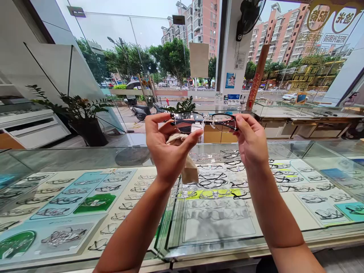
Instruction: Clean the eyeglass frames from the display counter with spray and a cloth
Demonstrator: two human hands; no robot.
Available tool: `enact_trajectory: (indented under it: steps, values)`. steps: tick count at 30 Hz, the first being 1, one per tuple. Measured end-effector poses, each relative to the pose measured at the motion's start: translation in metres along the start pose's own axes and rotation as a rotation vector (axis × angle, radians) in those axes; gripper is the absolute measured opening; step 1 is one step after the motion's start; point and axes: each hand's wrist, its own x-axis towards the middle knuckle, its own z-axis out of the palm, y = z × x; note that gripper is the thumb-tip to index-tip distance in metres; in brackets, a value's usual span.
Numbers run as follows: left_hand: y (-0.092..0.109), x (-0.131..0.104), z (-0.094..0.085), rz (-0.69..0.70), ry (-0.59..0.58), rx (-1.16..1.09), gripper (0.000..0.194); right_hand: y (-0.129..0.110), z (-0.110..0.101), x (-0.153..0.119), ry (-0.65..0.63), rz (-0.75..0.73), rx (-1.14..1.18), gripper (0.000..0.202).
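Note:
A pair of eyeglasses (205,120) with dark upper rims is held up in front of me, above the glass counter. My left hand (167,146) grips its left end; the thumb reaches under the left lens, and a beige cleaning cloth (190,170) hangs from the same hand. Part of the cloth is hidden behind the palm and thumb. At the other end, my right hand (253,138) pinches the frame's right corner between thumb and fingers. Both lenses face away from the counter, roughly level.
Below my arms lies a glass display counter (217,237) with rows of eyeglasses (213,176) inside. A potted plant (88,127) stands at the left. Beyond are another glass case (307,110), a wall fan (248,17) and large windows onto a street.

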Motion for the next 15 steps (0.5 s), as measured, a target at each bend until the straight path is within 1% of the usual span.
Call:
enact_trajectory:
  steps: [4,7,12,15]
  values:
    - [-0.009,0.005,-0.003,-0.070,-0.073,-0.027,0.072,-0.003,0.003,-0.004,0.038,-0.054,-0.032,0.024]
    - [-0.015,0.007,-0.004,-0.114,-0.100,-0.049,0.076,-0.004,0.004,-0.006,0.050,-0.077,-0.031,0.024]
    - [-0.018,0.008,-0.005,-0.185,-0.121,-0.151,0.070,-0.002,0.004,-0.006,0.024,-0.092,-0.053,0.026]
    - [-0.017,0.008,-0.004,-0.188,-0.112,-0.190,0.069,-0.001,0.004,-0.006,0.017,-0.094,-0.082,0.029]
